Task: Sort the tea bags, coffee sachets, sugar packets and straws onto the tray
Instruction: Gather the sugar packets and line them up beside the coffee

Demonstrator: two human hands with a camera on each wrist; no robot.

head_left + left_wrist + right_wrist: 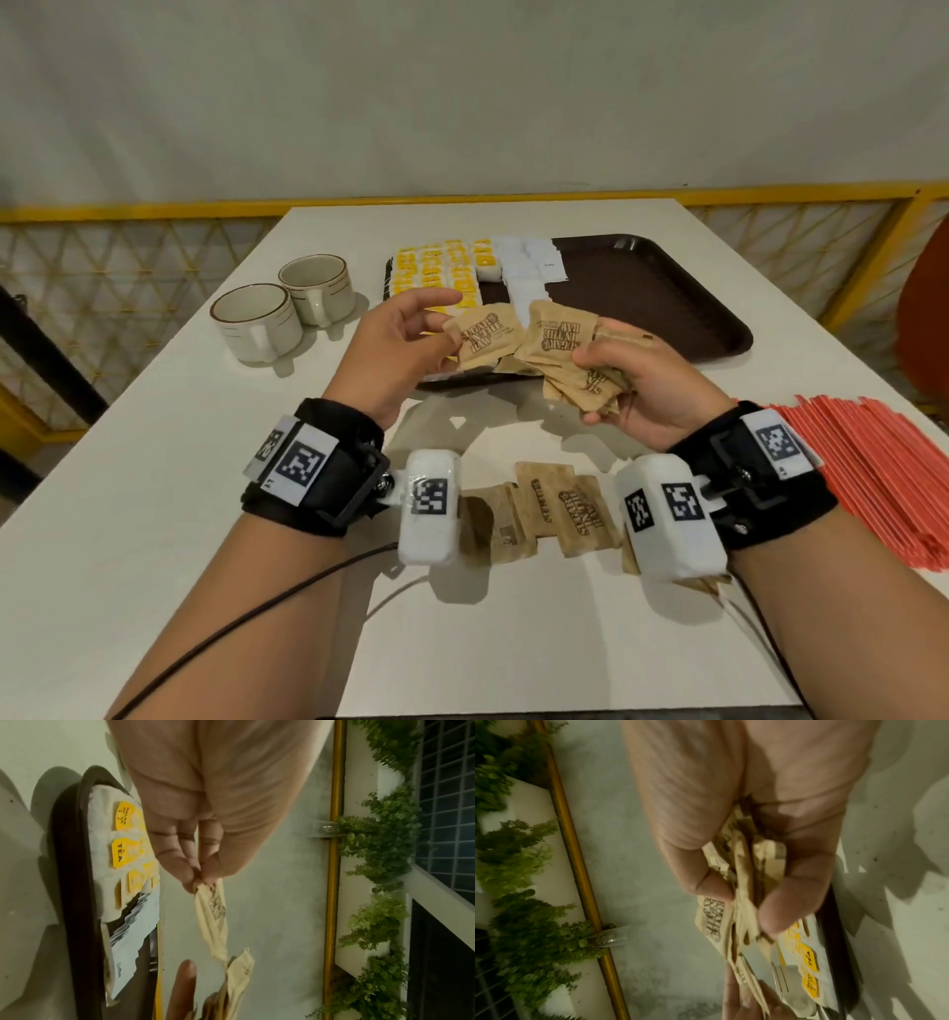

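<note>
Both hands hover above the near edge of the brown tray [667, 288], working the brown sugar packets. Your left hand [405, 344] pinches a single sugar packet [488, 334] by its corner between thumb and fingertips; your right hand [642, 380] is clenched round a fanned bunch of packets [575, 360], thumb on top. On the tray, yellow-tagged tea bags [436, 272] sit in rows at the far left, with white sachets [524, 272] beside them, probably coffee, though the print is too small to be sure. More sugar packets [565, 509] lie loose on the table [154, 514] near the wrists, and red straws [873, 473] lie heaped at the right, off the tray. Two cups [282, 313] stand left of the tray.

These packets are light, thin paper with loose grains inside: floppy, easy to crease, likely to slide out of a fanned bunch. Hold each by a sealed edge, not the belly.
</note>
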